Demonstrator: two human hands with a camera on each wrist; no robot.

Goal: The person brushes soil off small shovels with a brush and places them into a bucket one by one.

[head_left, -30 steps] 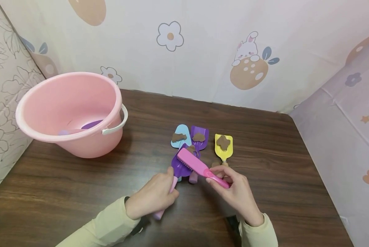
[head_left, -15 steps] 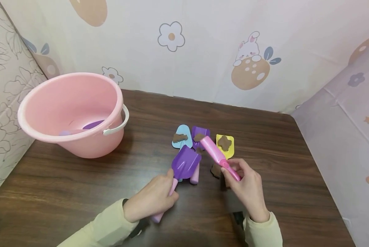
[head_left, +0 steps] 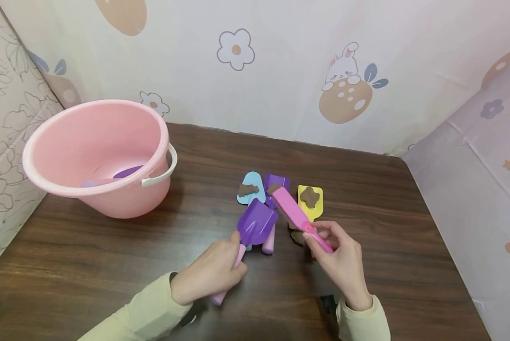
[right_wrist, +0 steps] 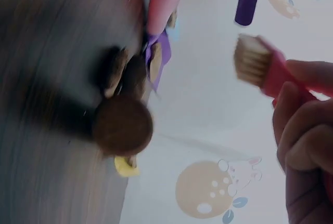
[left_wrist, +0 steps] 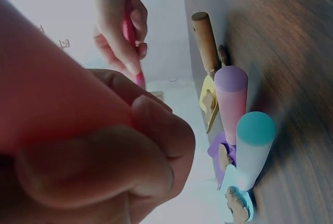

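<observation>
My left hand (head_left: 208, 274) grips the pink handle of a purple toy shovel (head_left: 256, 223), its bare blade held over the table. In my right hand (head_left: 344, 258) is a pink brush (head_left: 292, 208), pinched by its handle; pale bristles (right_wrist: 251, 60) show in the right wrist view. Under and beyond the tools lie a light blue shovel (head_left: 253, 180), a second purple shovel (head_left: 282, 181) and a yellow shovel (head_left: 317, 208). A flat brown piece (head_left: 248, 190) rests on the blue blade, and a flower-shaped one (head_left: 309, 197) on the yellow. Another brown piece (head_left: 297, 237) lies below the brush.
A pink bucket (head_left: 97, 123) with a white handle stands at the left, with purple items (head_left: 128, 172) inside. Patterned cloth (head_left: 280, 71) hangs behind the dark wooden table (head_left: 186, 156). A wooden shovel handle (left_wrist: 205, 42) and several other handle ends show in the left wrist view.
The brush has moved right, off the held purple shovel's blade, and turned bristles-down again. The brown piece at that blade's tip is gone from it. My left hand has barely moved.
</observation>
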